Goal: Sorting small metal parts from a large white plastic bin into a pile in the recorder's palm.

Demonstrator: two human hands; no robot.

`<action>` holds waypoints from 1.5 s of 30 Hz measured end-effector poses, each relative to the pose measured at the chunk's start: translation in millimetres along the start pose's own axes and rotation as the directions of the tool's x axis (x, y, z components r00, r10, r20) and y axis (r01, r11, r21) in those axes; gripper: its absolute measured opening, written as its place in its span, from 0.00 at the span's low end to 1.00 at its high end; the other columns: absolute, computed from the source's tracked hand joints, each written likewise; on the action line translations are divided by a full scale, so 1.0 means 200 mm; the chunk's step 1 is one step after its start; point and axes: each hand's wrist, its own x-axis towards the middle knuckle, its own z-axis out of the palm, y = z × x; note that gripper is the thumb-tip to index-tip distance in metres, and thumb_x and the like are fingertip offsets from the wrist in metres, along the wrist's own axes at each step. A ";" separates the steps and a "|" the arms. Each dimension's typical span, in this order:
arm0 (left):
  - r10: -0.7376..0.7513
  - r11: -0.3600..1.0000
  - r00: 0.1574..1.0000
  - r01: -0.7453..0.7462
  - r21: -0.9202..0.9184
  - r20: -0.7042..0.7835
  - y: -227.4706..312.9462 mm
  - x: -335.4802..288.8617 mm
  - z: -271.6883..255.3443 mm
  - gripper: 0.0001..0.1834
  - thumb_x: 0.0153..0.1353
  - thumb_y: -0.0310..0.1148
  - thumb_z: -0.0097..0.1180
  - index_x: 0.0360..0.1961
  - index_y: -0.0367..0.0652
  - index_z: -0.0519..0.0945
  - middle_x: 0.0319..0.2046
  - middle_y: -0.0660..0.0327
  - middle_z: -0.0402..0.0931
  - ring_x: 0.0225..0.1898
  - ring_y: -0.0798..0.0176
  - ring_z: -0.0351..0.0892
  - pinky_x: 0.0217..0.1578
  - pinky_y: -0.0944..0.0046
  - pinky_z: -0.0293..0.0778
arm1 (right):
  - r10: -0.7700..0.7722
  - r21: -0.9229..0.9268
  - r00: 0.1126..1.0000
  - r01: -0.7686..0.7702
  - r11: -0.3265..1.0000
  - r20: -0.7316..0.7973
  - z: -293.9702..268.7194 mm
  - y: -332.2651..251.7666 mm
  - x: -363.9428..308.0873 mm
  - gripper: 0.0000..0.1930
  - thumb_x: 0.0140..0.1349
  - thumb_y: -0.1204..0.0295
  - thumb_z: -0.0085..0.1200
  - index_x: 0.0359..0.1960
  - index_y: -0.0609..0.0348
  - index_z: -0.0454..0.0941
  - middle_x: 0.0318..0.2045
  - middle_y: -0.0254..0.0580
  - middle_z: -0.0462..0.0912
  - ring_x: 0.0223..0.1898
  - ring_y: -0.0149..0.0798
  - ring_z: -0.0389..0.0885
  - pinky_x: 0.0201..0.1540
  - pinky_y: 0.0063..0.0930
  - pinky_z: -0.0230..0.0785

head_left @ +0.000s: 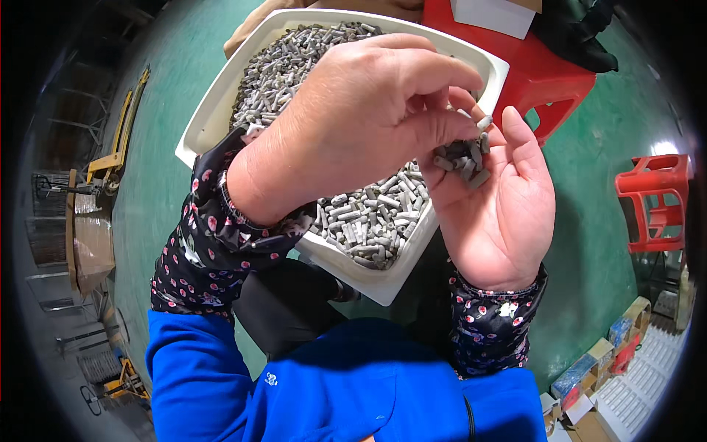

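My right hand (501,214) is turned palm up over the right edge of a white plastic tub (383,287). A small heap of short grey cylindrical pieces (464,158) lies in its cupped palm and fingers. Reaching across from the left, my left hand (383,110) has its thumb and fingers closed together just above that heap. A pale cylindrical piece (484,123) shows at its fingertips. The tub holds a great many similar grey and whitish pieces (368,221), heaped loosely; my left hand and forearm hide the middle of them.
A red plastic stool (552,92) stands beyond the tub, bearing a white box (493,16) and a black object. Another red stool (654,202) is at the far right. Cartons (589,376) lie at lower right. A yellow pallet jack (118,140) stands left on the green floor (147,221).
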 end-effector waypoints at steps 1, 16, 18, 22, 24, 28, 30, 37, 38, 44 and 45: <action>-0.021 1.000 0.998 0.021 -0.013 -0.055 0.00 0.00 0.00 0.13 0.50 0.20 0.60 0.38 0.39 0.81 0.28 0.62 0.76 0.29 0.71 0.76 0.30 0.73 0.72 | -0.038 -0.037 0.995 0.035 0.999 -0.097 0.02 0.00 -0.01 0.21 0.69 0.66 0.36 0.51 0.77 0.65 0.47 0.62 0.73 0.54 0.52 0.71 0.61 0.46 0.63; -0.238 0.971 0.806 0.218 0.101 0.542 -0.04 -0.34 -0.14 0.11 0.42 0.22 0.59 0.31 0.40 0.80 0.28 0.58 0.72 0.34 0.53 0.75 0.36 0.59 0.72 | -0.029 -0.024 0.999 0.028 0.999 -0.037 0.04 -0.02 -0.01 0.21 0.68 0.67 0.38 0.51 0.79 0.64 0.50 0.65 0.70 0.58 0.56 0.65 0.62 0.45 0.62; -0.250 0.968 0.808 0.198 0.154 0.533 -0.04 -0.35 -0.12 0.11 0.43 0.22 0.58 0.32 0.40 0.80 0.28 0.57 0.72 0.33 0.53 0.75 0.36 0.59 0.72 | -0.015 -0.018 1.000 0.015 1.000 -0.010 0.02 -0.01 -0.01 0.21 0.68 0.67 0.38 0.51 0.79 0.64 0.50 0.65 0.70 0.59 0.57 0.65 0.62 0.45 0.62; -0.210 0.976 0.860 0.213 0.048 0.464 -0.10 -0.35 -0.11 0.05 0.46 0.24 0.59 0.28 0.39 0.79 0.28 0.57 0.74 0.31 0.53 0.76 0.34 0.60 0.73 | -0.026 -0.026 1.000 0.026 0.999 -0.003 0.03 -0.03 -0.01 0.21 0.68 0.67 0.38 0.51 0.78 0.64 0.50 0.64 0.70 0.59 0.56 0.65 0.62 0.45 0.62; -0.241 0.968 0.873 0.244 0.048 0.424 -0.11 -0.35 -0.12 0.03 0.48 0.25 0.59 0.27 0.38 0.79 0.27 0.57 0.74 0.31 0.53 0.76 0.34 0.60 0.73 | -0.027 -0.028 0.999 0.027 0.999 -0.017 0.03 -0.02 -0.01 0.21 0.68 0.67 0.38 0.51 0.78 0.64 0.50 0.64 0.70 0.58 0.56 0.65 0.61 0.45 0.62; -0.293 0.954 0.888 0.248 0.167 0.355 -0.10 -0.31 -0.11 0.04 0.50 0.25 0.58 0.29 0.38 0.78 0.26 0.58 0.73 0.30 0.55 0.76 0.31 0.60 0.72 | -0.047 -0.048 0.998 0.045 0.998 -0.039 0.04 -0.03 -0.01 0.21 0.68 0.67 0.39 0.51 0.78 0.64 0.50 0.64 0.70 0.58 0.56 0.65 0.61 0.45 0.63; -0.236 0.966 0.872 0.161 0.205 0.429 -0.08 -0.28 -0.07 0.05 0.49 0.25 0.58 0.29 0.40 0.79 0.26 0.58 0.71 0.30 0.54 0.76 0.31 0.60 0.73 | -0.060 -0.060 0.997 0.057 0.997 -0.045 0.04 -0.04 -0.02 0.21 0.68 0.67 0.39 0.51 0.78 0.64 0.50 0.64 0.70 0.58 0.56 0.66 0.61 0.45 0.63; -0.318 0.911 0.782 0.095 0.402 0.536 -0.07 -0.24 -0.02 0.06 0.48 0.25 0.56 0.30 0.40 0.78 0.27 0.57 0.71 0.31 0.52 0.75 0.32 0.57 0.74 | -0.069 -0.072 0.998 0.068 0.995 -0.010 0.02 -0.04 -0.01 0.22 0.69 0.66 0.35 0.51 0.79 0.64 0.50 0.65 0.70 0.57 0.56 0.67 0.61 0.44 0.62; -0.342 0.900 0.768 0.102 0.423 0.542 -0.07 -0.24 -0.01 0.06 0.49 0.25 0.56 0.30 0.40 0.77 0.28 0.57 0.71 0.32 0.52 0.75 0.32 0.57 0.74 | -0.067 -0.062 0.997 0.069 0.996 0.034 0.01 -0.04 -0.01 0.22 0.69 0.66 0.34 0.52 0.79 0.64 0.50 0.65 0.70 0.57 0.57 0.67 0.62 0.45 0.62; -0.217 0.975 0.975 0.214 0.066 0.052 -0.01 -0.16 -0.11 0.10 0.51 0.19 0.59 0.37 0.38 0.77 0.32 0.61 0.75 0.30 0.69 0.75 0.32 0.72 0.71 | -0.061 -0.119 0.993 0.049 0.992 -0.097 0.02 -0.01 -0.02 0.24 0.70 0.63 0.33 0.51 0.79 0.64 0.49 0.63 0.71 0.55 0.55 0.69 0.62 0.47 0.61; -0.191 0.981 0.981 0.192 0.029 -0.012 0.03 -0.11 -0.11 0.11 0.50 0.20 0.60 0.36 0.37 0.78 0.30 0.61 0.75 0.28 0.69 0.75 0.30 0.72 0.72 | 0.005 -0.029 1.000 -0.006 1.000 -0.012 -0.02 -0.01 -0.02 0.23 0.70 0.63 0.33 0.51 0.77 0.64 0.49 0.60 0.72 0.54 0.53 0.70 0.61 0.47 0.61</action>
